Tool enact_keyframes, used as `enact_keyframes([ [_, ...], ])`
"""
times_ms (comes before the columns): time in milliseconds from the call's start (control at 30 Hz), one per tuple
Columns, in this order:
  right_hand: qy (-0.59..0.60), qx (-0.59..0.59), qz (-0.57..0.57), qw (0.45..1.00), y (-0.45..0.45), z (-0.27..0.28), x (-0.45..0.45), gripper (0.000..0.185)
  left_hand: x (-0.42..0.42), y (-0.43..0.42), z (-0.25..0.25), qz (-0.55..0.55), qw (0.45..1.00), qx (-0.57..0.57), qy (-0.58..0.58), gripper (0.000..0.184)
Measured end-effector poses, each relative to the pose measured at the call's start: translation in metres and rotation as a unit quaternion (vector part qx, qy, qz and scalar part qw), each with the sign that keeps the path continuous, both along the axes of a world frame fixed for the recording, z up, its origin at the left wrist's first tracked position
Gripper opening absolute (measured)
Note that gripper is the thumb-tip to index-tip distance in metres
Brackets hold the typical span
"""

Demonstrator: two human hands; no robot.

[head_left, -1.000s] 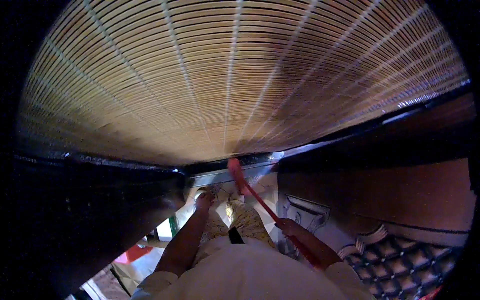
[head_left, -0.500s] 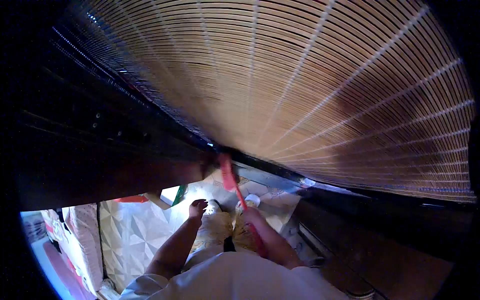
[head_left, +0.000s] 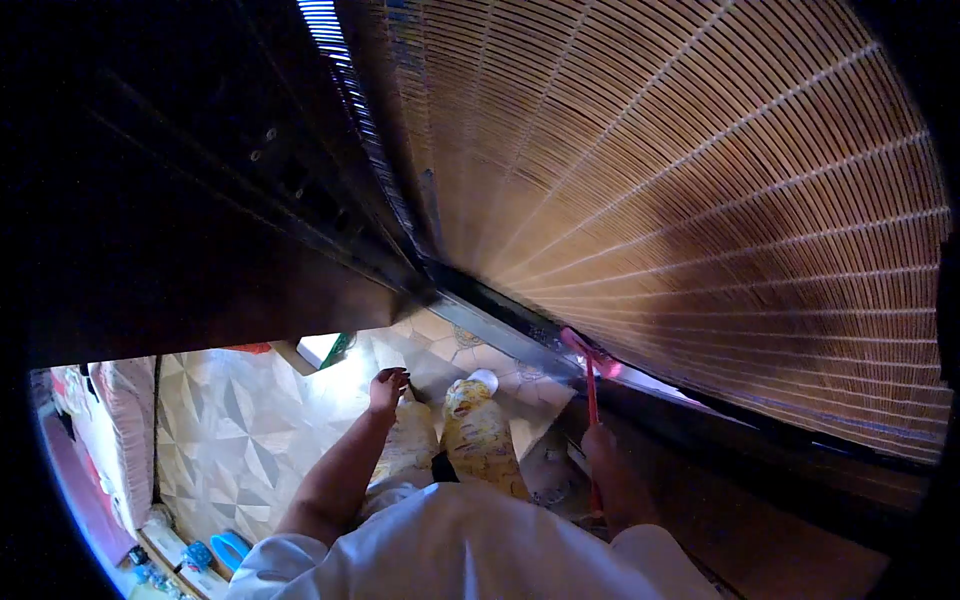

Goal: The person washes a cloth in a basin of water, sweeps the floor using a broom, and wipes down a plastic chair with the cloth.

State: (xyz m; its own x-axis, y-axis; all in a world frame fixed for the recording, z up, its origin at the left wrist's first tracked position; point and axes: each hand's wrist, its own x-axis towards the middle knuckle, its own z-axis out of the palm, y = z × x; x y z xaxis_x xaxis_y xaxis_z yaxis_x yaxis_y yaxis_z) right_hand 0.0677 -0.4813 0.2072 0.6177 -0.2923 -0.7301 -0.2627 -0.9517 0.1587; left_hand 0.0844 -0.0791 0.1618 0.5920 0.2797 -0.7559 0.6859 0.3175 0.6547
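My right hand [head_left: 600,440] is wrapped round the handle of a red brush-like tool [head_left: 592,395], whose exact kind I cannot make out. The tool's pinkish, slightly blurred head lies against the dark lower edge below a slatted bamboo blind [head_left: 640,200]. A pale metal strip [head_left: 500,325] runs along the floor beside that edge. My left hand [head_left: 388,388] hovers in front of my body above the tiled floor, holding nothing, its fingers loosely bent and apart.
A dark door-like panel [head_left: 220,270] fills the left. Beneath it are patterned floor tiles [head_left: 230,430], a pale pink padded cloth [head_left: 125,430] and a blue item [head_left: 230,548]. A white and green object [head_left: 322,350] lies on the floor. Dark brown furniture [head_left: 760,520] stands at the right.
My right hand has carried the red tool rightward along the blind's lower edge. The view has shifted and turned, and the dark panel now takes up more of the left. My left hand stays empty.
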Motion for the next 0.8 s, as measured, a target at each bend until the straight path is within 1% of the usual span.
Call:
enact_keyframes([
  [100,-0.026,-0.047,-0.027,0.998,-0.030,-0.011,-0.022,0.026,0.003,-0.005,-0.002,0.005,0.999,-0.032,-0.017,0.018],
  [167,0.011,-0.053,-0.001,0.999,-0.047,-0.013,-0.035,0.026,0.003,-0.011,-0.003,-0.001,0.999,-0.033,-0.010,0.017],
  [200,0.010,-0.059,-0.003,0.998,-0.045,0.000,-0.035,0.026,0.004,-0.015,-0.006,-0.004,1.000,-0.025,-0.011,0.017],
  [233,0.042,-0.016,0.066,0.997,-0.038,0.015,-0.039,0.025,0.003,-0.014,-0.011,-0.004,0.999,-0.030,-0.012,0.017],
  [300,0.076,0.027,0.134,0.988,-0.003,0.065,-0.030,0.025,0.001,-0.014,-0.025,-0.014,0.996,-0.077,-0.042,0.016],
  [333,0.072,0.076,0.053,0.993,0.024,0.088,-0.020,0.025,0.000,-0.014,-0.033,-0.014,0.996,-0.079,-0.041,0.016],
  [400,0.066,0.084,-0.056,0.993,0.047,0.061,-0.027,0.027,-0.002,-0.016,-0.047,-0.034,0.996,-0.061,-0.047,0.022],
  [467,0.077,0.092,0.045,0.992,0.058,0.022,-0.033,0.028,0.001,-0.016,-0.039,-0.040,0.997,-0.057,-0.032,0.022],
  [500,0.088,0.141,0.171,0.971,0.068,0.016,-0.027,0.028,0.003,-0.016,-0.035,-0.046,0.998,-0.051,-0.017,0.023],
  [533,0.091,0.145,0.172,0.970,0.080,0.008,-0.022,0.028,0.003,-0.015,-0.033,-0.044,0.998,-0.047,-0.014,0.023],
  [600,0.020,0.143,0.083,0.986,0.099,-0.014,-0.012,0.023,0.003,-0.009,-0.029,-0.041,0.999,-0.021,-0.024,0.017],
  [700,0.046,0.136,0.090,0.986,0.089,-0.049,-0.007,0.021,0.007,-0.005,-0.004,-0.025,1.000,-0.009,0.006,0.019],
  [733,0.049,0.139,0.091,0.985,0.077,-0.066,-0.011,0.021,0.006,-0.002,-0.005,-0.024,1.000,-0.007,0.010,0.019],
  [800,0.086,0.100,0.027,0.991,0.040,-0.091,-0.024,0.022,0.003,0.001,-0.009,-0.016,1.000,0.007,0.013,0.020],
])
